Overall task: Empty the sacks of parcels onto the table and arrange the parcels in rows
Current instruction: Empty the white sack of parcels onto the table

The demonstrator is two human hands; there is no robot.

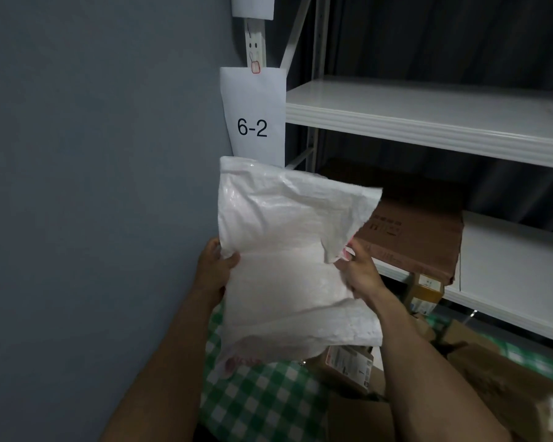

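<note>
I hold a white woven sack (pixel 284 250) upright in front of me, above the table with the green-and-white checked cloth (pixel 256 397). My left hand (pixel 216 269) grips the sack's left edge. My right hand (pixel 358 269) grips its right side, under a folded-over flap. The sack looks limp and flat; what it holds is hidden. Several brown cardboard parcels lie on the table at the lower right, one small labelled parcel (pixel 348 365) just below the sack's bottom edge and a larger one (pixel 505 378) further right.
A grey wall fills the left. White metal shelving (pixel 428 113) stands at the right, with a flat brown carton (pixel 415 237) on its lower shelf and a small box (pixel 426 291) beneath. A paper label reading 6-2 (pixel 253 122) hangs on the shelf post.
</note>
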